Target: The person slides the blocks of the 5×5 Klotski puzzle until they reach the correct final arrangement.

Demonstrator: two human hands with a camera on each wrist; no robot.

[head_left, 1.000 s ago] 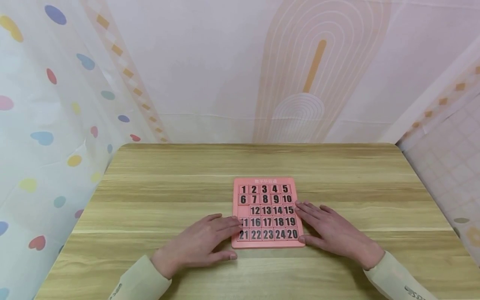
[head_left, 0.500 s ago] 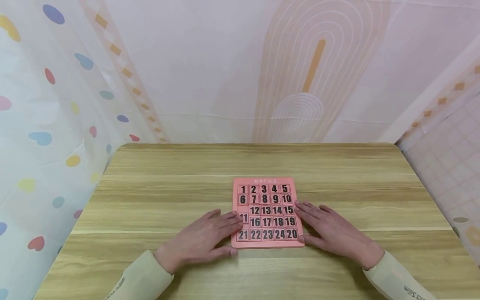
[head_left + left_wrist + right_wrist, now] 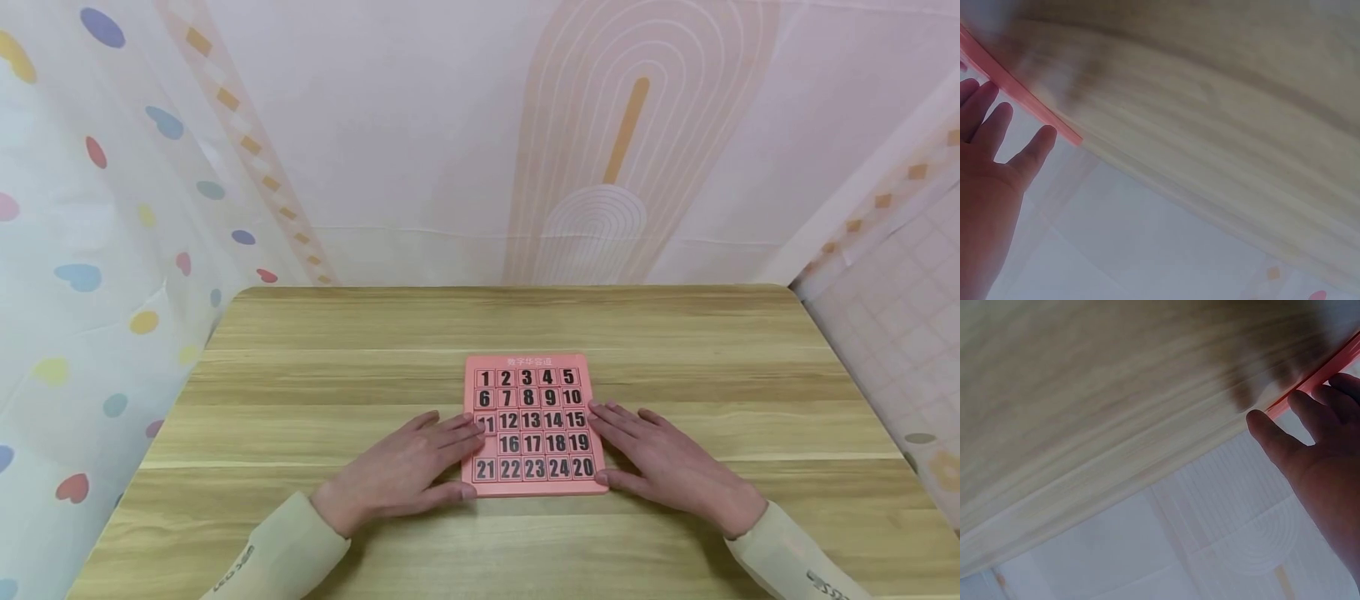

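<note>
A pink sliding number puzzle (image 3: 531,491) lies flat on the table, its numbered tiles in rows. My left hand (image 3: 401,469) reaches over its left edge, and the straight fingers touch the tile marked 11 (image 3: 487,425), partly covering it. That tile sits left of 12, with a vacant slot (image 3: 489,450) just below it, above 21. At the right edge, the extended fingertips and thumb of my right hand (image 3: 667,462) rest against the frame. Each wrist view shows the hand's spread fingers by the puzzle's pink edge (image 3: 1022,94).
The wood-grain table (image 3: 360,333) extends around the puzzle on all sides. Behind it hangs a pale patterned cloth (image 3: 420,150), and another with coloured spots (image 3: 45,250) runs along the left.
Pushed by my left fingers, tile 11 has slid away from me, from beside 16 to beside 12. The vacant slot is now beneath it. My right hand has stayed in place.
</note>
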